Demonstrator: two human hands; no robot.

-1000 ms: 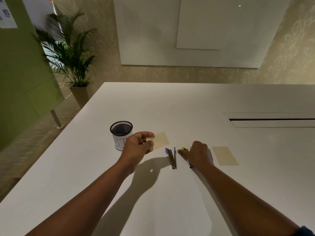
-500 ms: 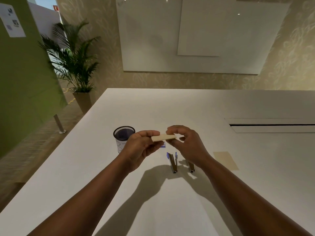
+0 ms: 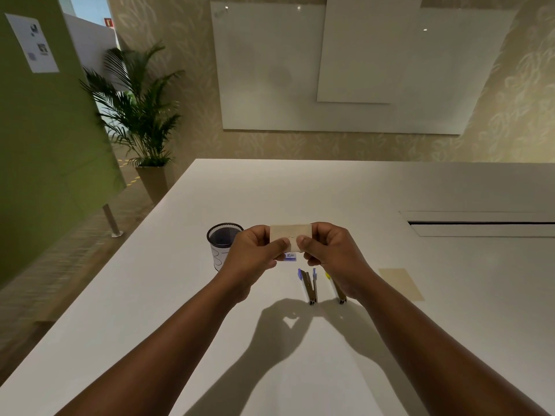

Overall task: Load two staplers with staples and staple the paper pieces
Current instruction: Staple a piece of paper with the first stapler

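Held paper piece [image 3: 290, 238] above counter [image 3: 330, 190], both hands, left [image 3: 255, 253] and right [image 3: 332, 250], pinching its ends. Best kept flat, edges aligned, before reaching for open staplers [image 3: 309, 285] below.

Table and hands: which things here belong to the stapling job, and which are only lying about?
For the job:
- paper piece, held up by the left hand and the right hand
- second paper piece, flat on the table
- blue stapler and yellow stapler, both open
- small staple box

Only lying about:
- mesh cup
- potted plant
- whiteboard
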